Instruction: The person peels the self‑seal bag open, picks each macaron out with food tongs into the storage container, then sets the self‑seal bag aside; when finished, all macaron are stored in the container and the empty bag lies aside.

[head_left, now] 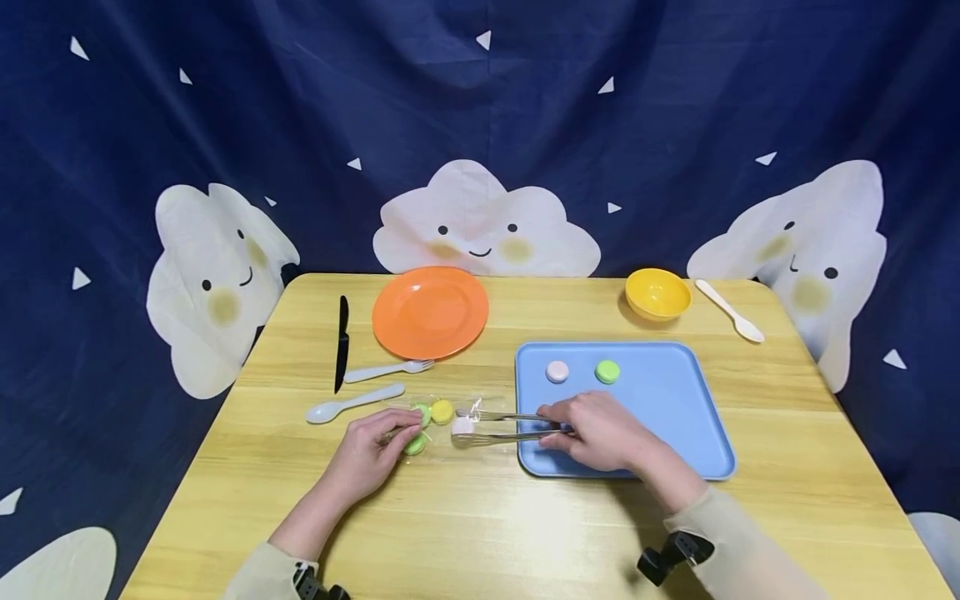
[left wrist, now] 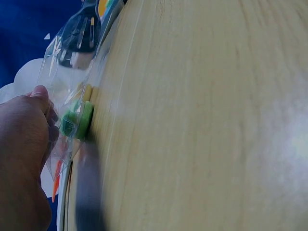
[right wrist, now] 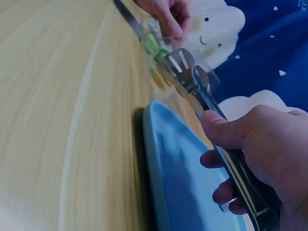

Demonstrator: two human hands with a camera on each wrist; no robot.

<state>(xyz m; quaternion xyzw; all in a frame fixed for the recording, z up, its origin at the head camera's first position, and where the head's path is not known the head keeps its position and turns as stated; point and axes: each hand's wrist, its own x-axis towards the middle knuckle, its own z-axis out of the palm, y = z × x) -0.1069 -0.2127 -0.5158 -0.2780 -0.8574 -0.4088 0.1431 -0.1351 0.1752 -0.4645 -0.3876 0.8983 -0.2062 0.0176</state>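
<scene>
My left hand (head_left: 372, 450) pinches the edge of a clear plastic bag (left wrist: 53, 77) lying on the table. Inside the bag are green macarons (head_left: 415, 445), a yellow macaron (head_left: 442, 412) and a pale macaron (head_left: 462, 426). Metal tongs (right wrist: 231, 163) are gripped in my right hand (head_left: 600, 429), above the blue tray (head_left: 660, 425). Their slotted ends reach into the bag's mouth, one on either side of the pale macaron; whether they touch it I cannot tell. A pale pink macaron (head_left: 557, 372) and a green macaron (head_left: 607, 372) sit on the tray.
An orange plate (head_left: 431, 312) stands at the back, beside a black knife (head_left: 342, 346). Left of the bag lie a white fork (head_left: 386, 371) and a white spoon (head_left: 352, 403). At the back right are a yellow bowl (head_left: 658, 294) and another white spoon (head_left: 730, 311).
</scene>
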